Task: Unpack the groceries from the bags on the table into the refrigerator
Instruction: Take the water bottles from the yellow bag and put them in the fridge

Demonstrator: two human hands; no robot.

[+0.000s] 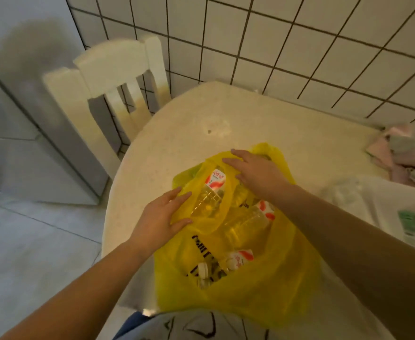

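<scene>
At nine o'clock stands the grey fridge [17,143], with a white chair [108,77] beside it. The left hand [162,217] lies flat, fingers spread, on the yellow bag [262,278], gripping nothing. The thin, translucent bag sits on the pale desk [189,133] at six o'clock, clear bottles [211,192] with red-and-white labels inside. The right hand [255,173] presses its far rim, also unclenched.

Yellow bag [262,278] — red-and-white bottle labels [216,179]
</scene>
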